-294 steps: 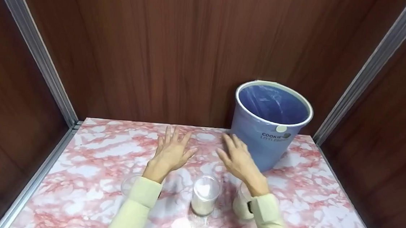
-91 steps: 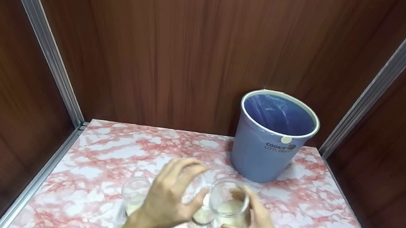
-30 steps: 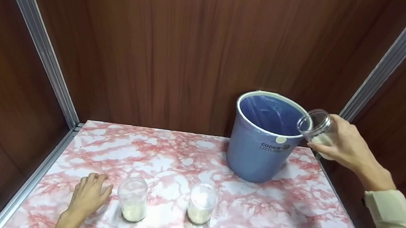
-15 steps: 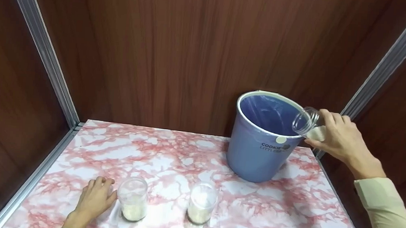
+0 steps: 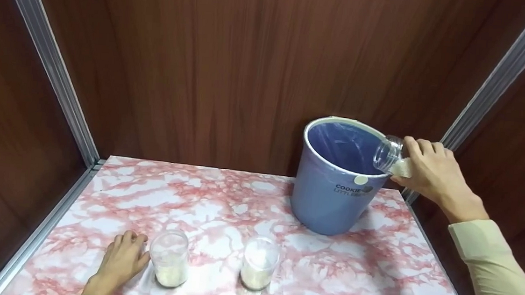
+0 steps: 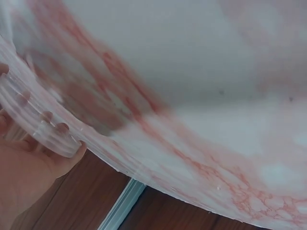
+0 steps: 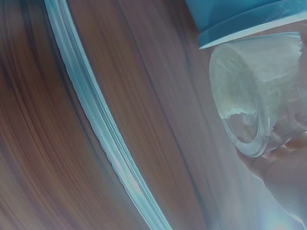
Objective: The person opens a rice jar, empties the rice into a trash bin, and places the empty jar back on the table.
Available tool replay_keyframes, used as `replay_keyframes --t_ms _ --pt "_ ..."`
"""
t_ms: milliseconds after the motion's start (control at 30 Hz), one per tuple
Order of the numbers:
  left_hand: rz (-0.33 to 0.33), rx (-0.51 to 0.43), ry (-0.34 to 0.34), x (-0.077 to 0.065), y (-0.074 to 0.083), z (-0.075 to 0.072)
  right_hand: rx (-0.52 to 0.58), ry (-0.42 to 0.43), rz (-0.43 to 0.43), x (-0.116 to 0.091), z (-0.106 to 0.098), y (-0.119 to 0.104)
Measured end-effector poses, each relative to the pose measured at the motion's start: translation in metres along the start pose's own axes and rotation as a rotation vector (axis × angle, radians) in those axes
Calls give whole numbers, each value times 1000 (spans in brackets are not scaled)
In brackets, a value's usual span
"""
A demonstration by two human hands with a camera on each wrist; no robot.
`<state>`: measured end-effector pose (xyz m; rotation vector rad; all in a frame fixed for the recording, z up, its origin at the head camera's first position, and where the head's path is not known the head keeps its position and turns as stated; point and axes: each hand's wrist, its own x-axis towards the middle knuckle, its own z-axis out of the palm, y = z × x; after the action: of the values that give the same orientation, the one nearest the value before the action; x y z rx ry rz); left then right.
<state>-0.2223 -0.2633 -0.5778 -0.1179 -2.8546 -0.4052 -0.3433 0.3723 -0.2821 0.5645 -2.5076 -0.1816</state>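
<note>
My right hand (image 5: 436,173) grips a clear jar (image 5: 387,155) tipped on its side, its threaded mouth over the near right rim of a blue bin (image 5: 328,204). Pale, fine contents lie along the jar's lower side; the right wrist view shows them through the jar's base (image 7: 235,91). Low at the table's left, my left hand (image 5: 121,259) has its fingers curled. Its wrist view shows a clear plastic lid (image 6: 38,117) pinched between fingers and thumb; the head view hides it. Just right of that hand stands a clear jar (image 5: 169,259) partly filled with pale contents.
Another partly filled clear jar (image 5: 259,264) stands at the front middle of the pink-and-white marbled table (image 5: 211,200). A clear liner (image 5: 338,139) shows inside the bin. Dark wood panels (image 5: 212,68) with metal corner posts enclose the back and sides.
The right hand took the jar from the table's front to the bin, and has lately moved left and tipped it further. The left hand went left, then slightly back right.
</note>
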Motion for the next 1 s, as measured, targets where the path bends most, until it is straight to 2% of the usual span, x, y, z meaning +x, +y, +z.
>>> replay_keyframes --t_ms 433,667,1000 --pt "5 15 -68 -1 -1 -1 -64 -3 -42 8 7 -1" --pt "-22 19 -43 -1 -5 3 -92 -3 -72 18 5 -5" --pt "-7 31 -42 -1 -5 5 -116 -14 -102 22 6 -7"
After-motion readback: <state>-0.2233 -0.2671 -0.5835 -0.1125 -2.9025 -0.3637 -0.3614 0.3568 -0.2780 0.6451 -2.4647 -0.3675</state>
